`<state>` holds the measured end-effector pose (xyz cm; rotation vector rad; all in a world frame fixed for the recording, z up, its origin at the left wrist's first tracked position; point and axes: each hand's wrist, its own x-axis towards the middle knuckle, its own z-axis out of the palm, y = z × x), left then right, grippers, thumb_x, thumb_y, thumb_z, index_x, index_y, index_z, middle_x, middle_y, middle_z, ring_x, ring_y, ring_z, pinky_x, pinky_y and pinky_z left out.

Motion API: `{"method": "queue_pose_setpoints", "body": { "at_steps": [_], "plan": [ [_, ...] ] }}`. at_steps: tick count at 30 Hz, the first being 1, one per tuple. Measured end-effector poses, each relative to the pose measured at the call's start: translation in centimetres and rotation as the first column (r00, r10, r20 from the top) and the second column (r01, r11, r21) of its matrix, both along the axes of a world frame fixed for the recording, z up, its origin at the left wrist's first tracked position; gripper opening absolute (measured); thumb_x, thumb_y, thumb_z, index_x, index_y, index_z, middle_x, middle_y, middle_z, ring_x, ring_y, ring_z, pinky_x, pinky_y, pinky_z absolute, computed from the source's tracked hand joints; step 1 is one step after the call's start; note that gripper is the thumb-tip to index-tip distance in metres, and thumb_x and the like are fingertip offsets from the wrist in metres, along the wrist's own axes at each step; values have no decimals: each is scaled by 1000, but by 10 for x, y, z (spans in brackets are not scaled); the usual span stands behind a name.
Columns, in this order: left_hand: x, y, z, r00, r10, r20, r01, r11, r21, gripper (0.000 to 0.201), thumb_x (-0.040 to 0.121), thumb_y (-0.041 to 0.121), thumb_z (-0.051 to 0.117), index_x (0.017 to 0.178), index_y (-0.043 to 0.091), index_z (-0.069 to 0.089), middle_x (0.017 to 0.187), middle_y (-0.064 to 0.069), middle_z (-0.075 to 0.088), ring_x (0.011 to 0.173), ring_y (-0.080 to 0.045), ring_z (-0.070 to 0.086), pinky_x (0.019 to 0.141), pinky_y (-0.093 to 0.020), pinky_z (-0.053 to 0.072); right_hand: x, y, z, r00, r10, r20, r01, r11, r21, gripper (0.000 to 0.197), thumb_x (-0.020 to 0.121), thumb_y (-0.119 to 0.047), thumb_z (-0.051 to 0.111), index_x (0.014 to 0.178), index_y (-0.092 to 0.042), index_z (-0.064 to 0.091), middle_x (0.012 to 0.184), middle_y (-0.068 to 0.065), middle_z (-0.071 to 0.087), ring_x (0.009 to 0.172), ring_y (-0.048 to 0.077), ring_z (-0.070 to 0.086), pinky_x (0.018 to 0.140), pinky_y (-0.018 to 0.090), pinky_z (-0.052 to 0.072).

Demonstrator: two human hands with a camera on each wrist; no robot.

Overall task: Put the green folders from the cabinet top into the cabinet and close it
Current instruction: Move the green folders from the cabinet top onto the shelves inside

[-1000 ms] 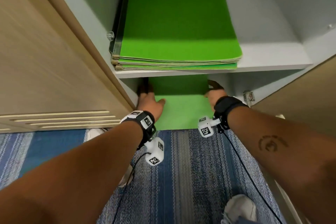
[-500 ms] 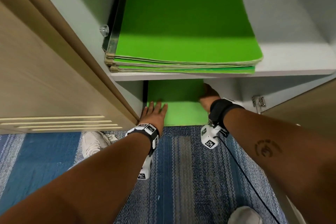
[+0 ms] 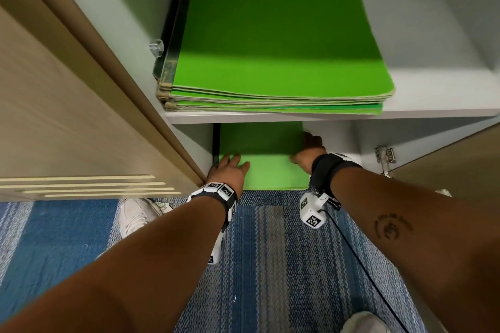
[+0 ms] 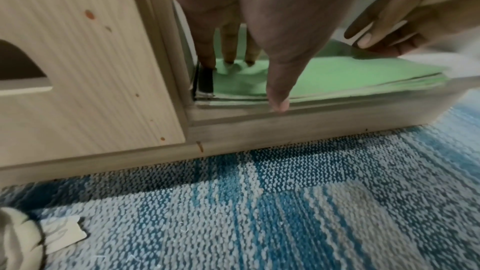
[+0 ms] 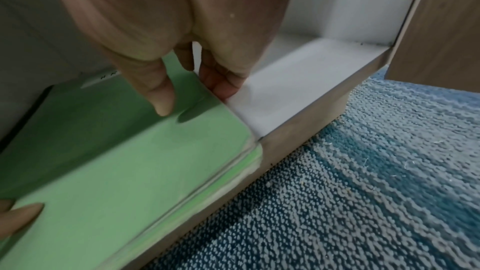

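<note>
Green folders (image 3: 263, 159): stacked on bottom cabinet shelf (image 5: 298, 81), pressed flat by left hand (image 3: 228, 170), edge pinched by right hand (image 3: 307, 155). Upper stack (image 3: 276, 62) shelved. Door (image 3: 67, 105) unclosed.

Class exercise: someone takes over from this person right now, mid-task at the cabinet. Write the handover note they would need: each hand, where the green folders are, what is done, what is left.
Left hand: open, fingers flat on the lower folder stack, near its left edge.
Right hand: fingers curled at the stack's right edge, thumb on top, holding it.
Folders: the lower stack lies on the cabinet's bottom shelf, its front edge about level with the shelf front. Another stack of green folders lies on the upper shelf.
Done: both visible stacks are inside the cabinet.
Left: let go and close the cabinet door, which is open. The cabinet top is out of view; check it for folders.
</note>
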<state>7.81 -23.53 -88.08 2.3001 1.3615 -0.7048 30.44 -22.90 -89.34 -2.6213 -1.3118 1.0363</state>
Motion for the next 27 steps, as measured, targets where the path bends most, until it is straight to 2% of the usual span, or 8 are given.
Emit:
{"method": "queue_pose_setpoints", "body": {
  "at_steps": [2,8,12,16,19,21,24,27],
  "plan": [
    [2,-2,-1,999,-23,-24,23,1000,15,83,87,9,59,152,27,11,161,-4,1,147,-33,1,113,-52,24,1,-1,-1,1000,18,-9,-18,1000,23,77,80,-23,70,144,-17,29,137,16,36,124,38,46,108,39,39],
    [1,5,-3,995,-75,-59,77,997,30,82,87,8,56,153,23,9,160,-8,4,146,-36,3,114,-56,22,-10,5,2,980,155,127,-155,988,-9,76,83,-31,68,147,-19,27,142,14,34,130,33,39,109,38,33],
    [4,8,-1,998,-44,-43,45,999,20,79,86,9,56,151,25,15,160,-8,9,146,-35,7,112,-56,27,-6,2,5,984,155,88,-154,988,-23,81,82,-31,70,149,-21,26,144,13,31,131,35,37,108,36,33],
    [2,5,14,999,-32,20,31,999,43,80,85,28,65,151,24,19,158,-8,16,143,-33,16,113,-49,27,-11,-12,19,985,164,58,-165,986,15,82,81,-38,69,148,-18,26,142,15,35,128,38,39,108,39,37],
    [2,-2,39,994,-18,108,11,997,70,83,83,42,66,150,25,20,156,-8,20,141,-33,22,113,-46,28,-25,-22,49,982,179,58,-185,975,123,73,79,-42,68,140,-14,40,135,17,45,122,38,46,103,39,43],
    [4,-9,65,985,-12,171,-3,996,90,82,83,44,66,150,26,21,156,-10,23,140,-33,26,114,-45,29,-33,-30,80,975,211,68,-219,965,143,62,85,-40,64,135,-7,47,132,19,50,121,37,50,101,38,45],
    [6,-21,120,971,-4,237,-28,991,131,79,85,46,63,150,26,23,154,-13,27,139,-33,30,113,-43,31,-46,-46,136,966,254,58,-258,961,103,54,93,-39,55,129,0,54,128,22,57,116,35,57,97,35,48],
    [5,-34,182,958,2,288,-55,983,176,76,86,51,60,149,24,25,149,-13,37,134,-32,38,109,-42,37,-57,-63,195,954,296,47,-299,942,152,49,92,-37,57,124,-1,58,124,20,62,111,33,60,92,32,50]
  ]
}}
